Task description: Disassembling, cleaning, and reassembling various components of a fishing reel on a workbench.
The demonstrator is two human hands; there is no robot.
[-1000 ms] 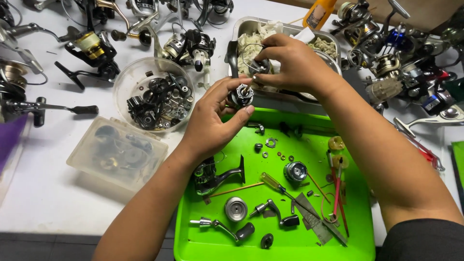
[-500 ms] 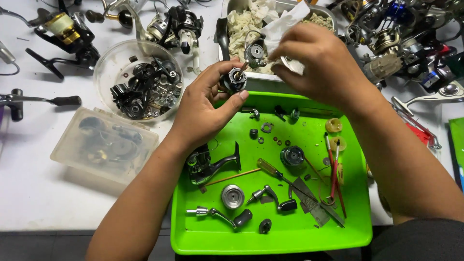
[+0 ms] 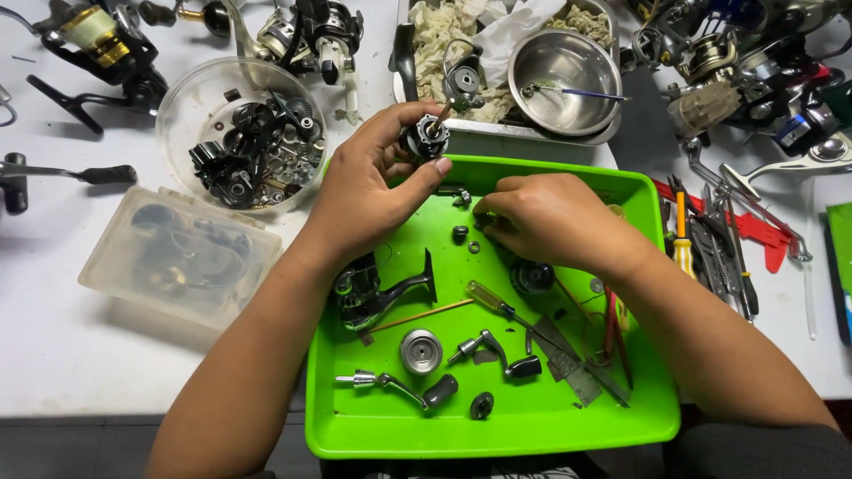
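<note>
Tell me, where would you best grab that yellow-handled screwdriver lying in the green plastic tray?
Probably by the translucent yellow handle of the yellow-handled screwdriver, coming from above. It lies flat on the green plastic tray, handle toward the upper left with bare tray around it, while its thin shaft runs down-right among crowded metal parts, under the right hand's forearm.

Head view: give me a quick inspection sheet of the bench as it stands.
Surface: white table carrying a green tray.
Job's things: small round reel part held above the tray's far edge; reel body, spool, two crank handles and a screwdriver in the tray.
Clutter: round tub of dark parts, lidded plastic box, steel bowl, fishing reels along the far edge.
Grippers: left hand grips the reel part; right hand fingers down on small pieces in the tray.
Cables: nothing seen.
Surroundings: hand tools right of the tray.
</note>
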